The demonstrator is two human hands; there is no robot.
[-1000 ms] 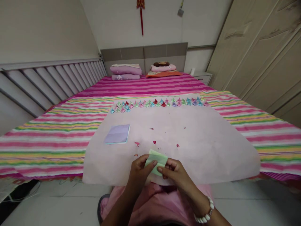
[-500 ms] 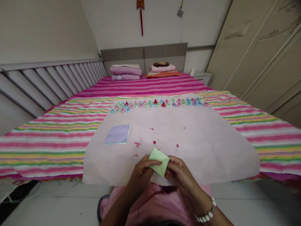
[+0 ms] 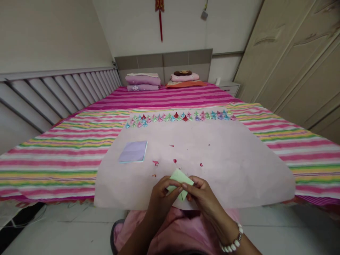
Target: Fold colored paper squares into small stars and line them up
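Both of my hands pinch a small light green paper square over the near edge of a pale pink sheet spread on the bed. My left hand grips its left side with thumb and fingers closed. My right hand, with a white bead bracelet at the wrist, grips its right side. The paper is partly folded and partly hidden by my fingers. A small stack of lilac paper squares lies on the sheet to the left.
A row of several small folded paper shapes in mixed colours runs along the sheet's far edge. Tiny red paper scraps dot the sheet. The striped bedspread covers the bed; folded bedding lies at the headboard. Wardrobe doors stand right.
The green paper has been turned and folded between my fingers, from a flat tilted piece to a diamond and now a smaller pinched shape. My hands stayed at the sheet's near edge.
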